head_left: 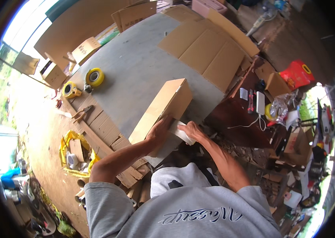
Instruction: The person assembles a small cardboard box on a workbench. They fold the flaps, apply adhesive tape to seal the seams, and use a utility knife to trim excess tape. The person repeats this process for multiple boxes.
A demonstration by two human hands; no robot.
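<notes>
A long, narrow cardboard box (155, 109) stands on the grey tabletop (131, 51), tilted diagonally across its near part. My left hand (160, 130) is closed at the near side of the box, its fingertips partly hidden against the cardboard. Beside it, my right hand (191, 130) grips a white flat rectangular piece (182, 134), whose far end meets the box's near side close to my left fingers. What the white piece is made of I cannot make out.
Yellow tape dispensers (95, 77) and pliers (82, 113) lie left on the table. Flattened cardboard (205, 51) covers its far right. A yellow bag (92, 158) sits on the floor at left. A dark red side table (240, 127) holds a white power bank-like block (260, 102) with a cable.
</notes>
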